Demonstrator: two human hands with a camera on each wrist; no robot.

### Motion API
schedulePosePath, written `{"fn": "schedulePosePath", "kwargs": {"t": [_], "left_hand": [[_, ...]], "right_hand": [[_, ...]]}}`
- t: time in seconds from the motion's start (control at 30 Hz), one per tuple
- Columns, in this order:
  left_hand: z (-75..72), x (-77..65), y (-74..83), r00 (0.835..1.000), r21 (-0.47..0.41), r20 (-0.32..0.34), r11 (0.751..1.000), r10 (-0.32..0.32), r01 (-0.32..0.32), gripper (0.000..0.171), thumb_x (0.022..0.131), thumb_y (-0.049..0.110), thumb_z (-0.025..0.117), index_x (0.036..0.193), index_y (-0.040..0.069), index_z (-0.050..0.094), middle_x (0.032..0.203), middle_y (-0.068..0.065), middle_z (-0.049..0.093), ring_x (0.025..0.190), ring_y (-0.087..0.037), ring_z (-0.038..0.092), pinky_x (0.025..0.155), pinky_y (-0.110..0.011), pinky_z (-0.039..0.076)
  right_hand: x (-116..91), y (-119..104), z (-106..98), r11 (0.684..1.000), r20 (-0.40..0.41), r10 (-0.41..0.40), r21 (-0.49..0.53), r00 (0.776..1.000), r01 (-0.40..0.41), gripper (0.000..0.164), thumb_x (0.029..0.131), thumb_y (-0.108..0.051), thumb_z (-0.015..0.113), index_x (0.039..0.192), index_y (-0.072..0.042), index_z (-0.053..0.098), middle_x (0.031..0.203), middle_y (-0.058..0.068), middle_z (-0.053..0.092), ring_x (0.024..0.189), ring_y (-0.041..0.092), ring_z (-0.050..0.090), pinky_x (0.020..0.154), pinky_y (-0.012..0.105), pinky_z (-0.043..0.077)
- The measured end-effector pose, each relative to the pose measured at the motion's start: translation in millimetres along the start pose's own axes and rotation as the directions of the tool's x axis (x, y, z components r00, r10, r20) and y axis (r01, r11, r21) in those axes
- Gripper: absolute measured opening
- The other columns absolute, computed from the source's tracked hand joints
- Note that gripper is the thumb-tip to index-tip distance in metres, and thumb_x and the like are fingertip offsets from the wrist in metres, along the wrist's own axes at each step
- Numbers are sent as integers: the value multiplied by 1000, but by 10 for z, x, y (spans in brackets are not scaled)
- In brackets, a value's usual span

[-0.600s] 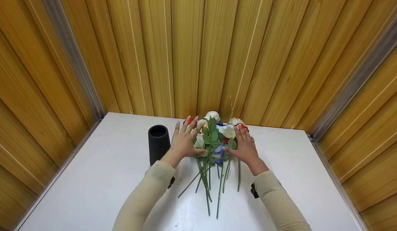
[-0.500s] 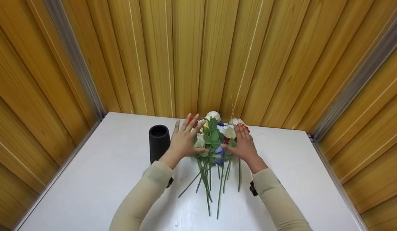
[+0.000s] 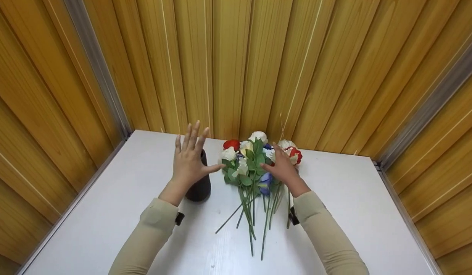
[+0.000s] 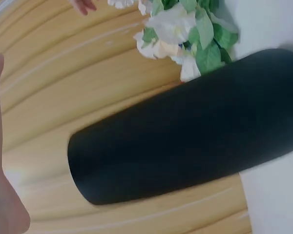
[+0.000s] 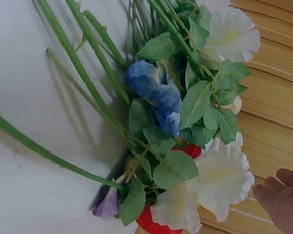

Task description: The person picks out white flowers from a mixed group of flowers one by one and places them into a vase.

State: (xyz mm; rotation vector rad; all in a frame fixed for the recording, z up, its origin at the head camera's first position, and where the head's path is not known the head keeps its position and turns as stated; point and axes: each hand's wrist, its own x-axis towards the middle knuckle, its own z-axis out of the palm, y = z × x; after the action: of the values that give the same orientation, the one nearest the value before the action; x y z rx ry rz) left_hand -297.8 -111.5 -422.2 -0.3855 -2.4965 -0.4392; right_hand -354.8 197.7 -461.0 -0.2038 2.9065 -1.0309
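A: What is seen, from the large to the small?

B: At twelve o'clock a wood-patterned wall [image 3: 255, 72] is seen, and before it a white table [image 3: 113, 198] is placed. On this table a bunch of flowers [image 3: 254, 164] is laid, its heads toward twelve, its long green stems [image 5: 52, 156] pointed mostly toward six and seven.

A: And where is the black vase [image 4: 185, 131] found?

B: It is stood upright at nine o'clock of the flowers, its long axis vertical. By the left hand [image 3: 188, 164] it is partly covered in the head view; from the middle of this hand it is seen toward four o'clock. So the left hand is the nearer one.

A: Is it gripped?

B: No grip is seen; in the left wrist view a gap is shown between hand and vase.

A: How are the hands posed?

B: The left is held up, its fingers straight and spread toward twelve, its thumb pointed to three. The right hand [image 3: 284, 168] is held over the flowers' three-o'clock side, turned toward eleven, its thumb well apart toward ten. Whether any flower is touched cannot be told.
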Motion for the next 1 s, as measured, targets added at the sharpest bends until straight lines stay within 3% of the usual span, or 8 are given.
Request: {"fn": "schedulePosePath", "kwargs": {"t": [0.17, 0.27, 0.37, 0.5, 0.73, 0.9, 1.0], "left_hand": [[46, -141, -193, 991, -73, 7, 988, -137, 137, 122, 70, 66, 81, 162, 17, 18, 173, -12, 14, 161, -36, 14, 128, -66, 15], [137, -239, -297, 976, -164, 17, 962, -218, 218, 126, 70, 61, 84, 162, 11, 14, 173, -15, 14, 160, -37, 15, 128, -65, 19], [231, -317, -416, 946, -269, 22, 910, -323, 317, 131, 70, 54, 88, 163, 10, 8, 172, -18, 17, 157, -42, 25, 126, -65, 25], [338, -392, -573, 898, -379, 64, 822, -436, 426, 137, 69, 49, 92, 163, 14, 0, 170, -16, 26, 149, -46, 39, 120, -65, 36], [553, -474, -695, 867, -583, 194, 657, -459, 478, 130, 71, 42, 93, 164, 8, 8, 165, -23, 35, 154, -42, 33, 125, -61, 29], [650, -502, -644, 838, -600, 239, 603, -491, 525, 110, 77, 34, 89, 160, 5, 23, 161, -25, 39, 150, -42, 38, 125, -59, 30], [672, -508, -602, 831, -622, 232, 579, -506, 527, 98, 79, 26, 86, 155, 2, 31, 155, -25, 47, 146, -42, 44, 125, -57, 33]], "right_hand": [[60, 14, 118, 995, 31, 39, 89, 999, -41, 81, 99, -28, 65, 162, 0, 20, 167, 27, 25, 154, 45, 29, 126, 59, 28], [81, 21, 187, 992, 38, 57, 115, 998, -61, 75, 99, -24, 64, 159, 3, 27, 163, 28, 34, 151, 45, 35, 124, 58, 32], [105, 13, 253, 988, 33, 73, 134, 997, -77, 71, 99, -21, 65, 157, 3, 32, 159, 28, 41, 147, 45, 41, 122, 58, 36], [149, -8, 354, 986, 55, 88, 138, 995, -95, 68, 98, -18, 65, 156, 2, 36, 156, 27, 46, 143, 43, 48, 118, 56, 42], [215, -32, 551, 976, 112, 89, 187, 990, -109, 59, 97, -8, 64, 149, 9, 43, 143, 31, 55, 133, 44, 55, 108, 53, 51], [240, -66, 619, 985, 109, 83, 140, 991, -98, 55, 96, -7, 65, 146, 10, 48, 136, 30, 60, 125, 42, 60, 102, 51, 54], [244, -66, 642, 982, 104, 106, 143, 989, -120, 54, 97, -7, 64, 146, 8, 49, 138, 29, 60, 128, 42, 59, 104, 50, 54]]}}
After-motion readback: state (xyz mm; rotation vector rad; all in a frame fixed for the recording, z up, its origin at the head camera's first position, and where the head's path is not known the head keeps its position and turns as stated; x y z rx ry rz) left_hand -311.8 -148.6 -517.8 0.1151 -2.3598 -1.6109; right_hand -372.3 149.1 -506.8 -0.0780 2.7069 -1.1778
